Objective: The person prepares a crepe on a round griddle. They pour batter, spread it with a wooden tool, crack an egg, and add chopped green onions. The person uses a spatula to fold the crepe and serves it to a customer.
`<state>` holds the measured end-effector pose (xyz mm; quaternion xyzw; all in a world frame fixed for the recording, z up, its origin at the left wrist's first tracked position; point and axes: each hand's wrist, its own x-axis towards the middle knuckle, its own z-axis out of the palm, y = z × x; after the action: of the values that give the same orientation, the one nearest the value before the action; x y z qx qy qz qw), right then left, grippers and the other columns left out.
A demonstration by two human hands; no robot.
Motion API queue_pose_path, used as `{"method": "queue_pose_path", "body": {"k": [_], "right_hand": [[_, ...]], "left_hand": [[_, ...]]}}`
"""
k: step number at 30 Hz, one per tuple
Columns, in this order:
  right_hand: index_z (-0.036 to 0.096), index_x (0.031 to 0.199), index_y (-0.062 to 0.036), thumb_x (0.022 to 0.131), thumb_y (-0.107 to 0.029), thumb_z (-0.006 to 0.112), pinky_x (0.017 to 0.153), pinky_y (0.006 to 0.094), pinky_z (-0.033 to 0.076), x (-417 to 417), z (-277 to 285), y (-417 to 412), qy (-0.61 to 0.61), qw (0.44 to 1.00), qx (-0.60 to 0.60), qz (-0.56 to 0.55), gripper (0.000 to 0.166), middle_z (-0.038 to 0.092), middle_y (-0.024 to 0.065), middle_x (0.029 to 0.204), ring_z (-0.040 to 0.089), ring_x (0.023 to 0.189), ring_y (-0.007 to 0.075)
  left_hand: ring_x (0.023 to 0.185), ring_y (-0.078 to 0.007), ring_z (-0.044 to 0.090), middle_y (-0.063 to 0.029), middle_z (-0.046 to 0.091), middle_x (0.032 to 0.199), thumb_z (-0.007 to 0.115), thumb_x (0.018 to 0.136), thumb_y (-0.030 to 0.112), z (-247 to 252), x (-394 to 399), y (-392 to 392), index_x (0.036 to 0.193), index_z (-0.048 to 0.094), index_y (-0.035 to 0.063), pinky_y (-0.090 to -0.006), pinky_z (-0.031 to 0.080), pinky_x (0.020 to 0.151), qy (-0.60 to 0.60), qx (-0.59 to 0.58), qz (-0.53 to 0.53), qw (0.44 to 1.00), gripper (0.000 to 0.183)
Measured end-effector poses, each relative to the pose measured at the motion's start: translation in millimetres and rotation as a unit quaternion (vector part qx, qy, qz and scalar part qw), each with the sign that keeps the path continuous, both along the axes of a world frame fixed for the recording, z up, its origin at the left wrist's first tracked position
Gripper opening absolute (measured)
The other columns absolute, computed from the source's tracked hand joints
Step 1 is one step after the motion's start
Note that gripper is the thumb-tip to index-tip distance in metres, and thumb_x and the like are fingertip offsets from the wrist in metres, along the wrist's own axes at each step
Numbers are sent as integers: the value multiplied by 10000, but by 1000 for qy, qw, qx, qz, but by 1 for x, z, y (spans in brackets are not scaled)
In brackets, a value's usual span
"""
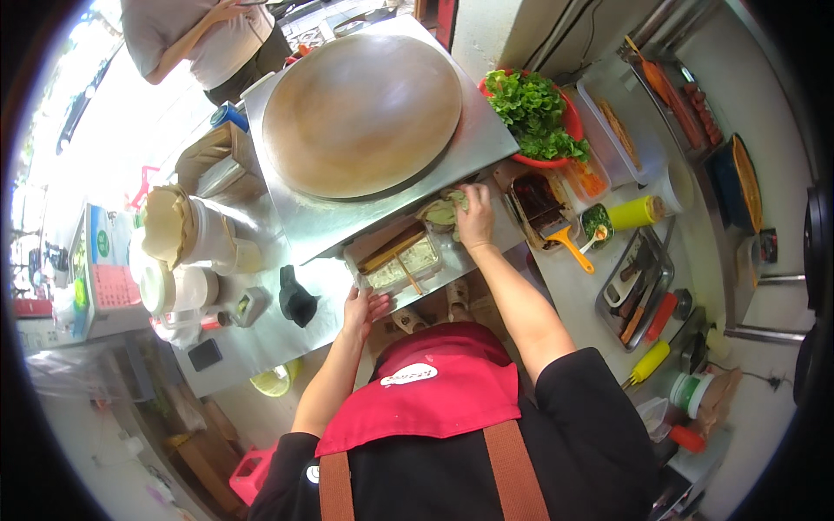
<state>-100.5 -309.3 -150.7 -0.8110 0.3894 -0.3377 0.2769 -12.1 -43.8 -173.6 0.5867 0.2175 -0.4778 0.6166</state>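
My right hand [475, 218] grips a greenish cloth [442, 213] just below the front edge of the steel griddle top. My left hand [365, 310] is beside the near left corner of a clear plastic tub [435, 264], fingers apart and nothing visible in them. Whether it touches the tub I cannot tell. Pale batter-like matter lies in the tub. A flat wooden tool [391, 249] and a thin wooden stick [408, 273] rest across it. Behind stands a large round crepe griddle [365, 117], its brown surface bare.
Lettuce fills a red bowl [573, 124] at the right. Nearer are a sauce container with an orange-handled brush [573, 253] and a metal tray [606, 306] of utensils. On the left stand paper bags [218, 163], white tubs [156, 290] and a phone [205, 355]. A person [202, 39] stands beyond the counter.
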Motion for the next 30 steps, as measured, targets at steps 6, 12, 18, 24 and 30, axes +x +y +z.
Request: {"method": "queue_pose_path", "body": {"k": [6, 12, 18, 24, 30], "right_hand": [[508, 1026, -25, 833, -174, 606, 816, 390, 431, -27, 21, -19, -84, 991, -57, -91, 263, 525, 132, 980, 525, 967, 317], [495, 1152, -36, 828, -196, 583, 915, 408, 387, -45, -33, -10, 191, 979, -21, 73, 372, 506, 173, 1150, 480, 1091, 343], [504, 1132, -44, 773, -102, 573, 902, 400, 402, -97, -72, 78, 239, 955, -24, 176, 370, 502, 168, 1140, 485, 1080, 348], [513, 1111, -52, 718, -9, 564, 889, 393, 417, -96, -44, 158, 159, 853, 146, 475, 398, 498, 162, 1130, 489, 1069, 353], [485, 1165, -45, 686, 88, 465, 974, 394, 349, 12, 1, 221, 73, 872, 123, 468, 497, 446, 186, 1224, 424, 1164, 369]], "left_hand": [[795, -254, 620, -184, 531, 955, 467, 916, 128, -2, 0, -6, 1221, 323, 47, -361, 563, 671, 17, -44, 4, 999, 347], [853, -275, 629, -205, 576, 1015, 456, 922, 149, -10, -3, -14, 1343, 162, 55, -369, 549, 704, 25, -65, -17, 997, 522], [798, -287, 604, -164, 613, 886, 595, 795, 158, -17, -2, 43, 1274, 406, 52, -392, 478, 727, -317, 170, -121, 925, 526], [1170, -352, 371, -147, 432, 1228, 636, 695, 74, -35, 43, 141, 1184, 520, 141, -480, 310, 961, -615, 454, -201, 614, 507], [1025, -294, 516, -88, 553, 1124, 571, 723, 17, -16, 56, 179, 941, 686, 152, -376, 392, 897, -580, 352, 54, 733, 282]]}}
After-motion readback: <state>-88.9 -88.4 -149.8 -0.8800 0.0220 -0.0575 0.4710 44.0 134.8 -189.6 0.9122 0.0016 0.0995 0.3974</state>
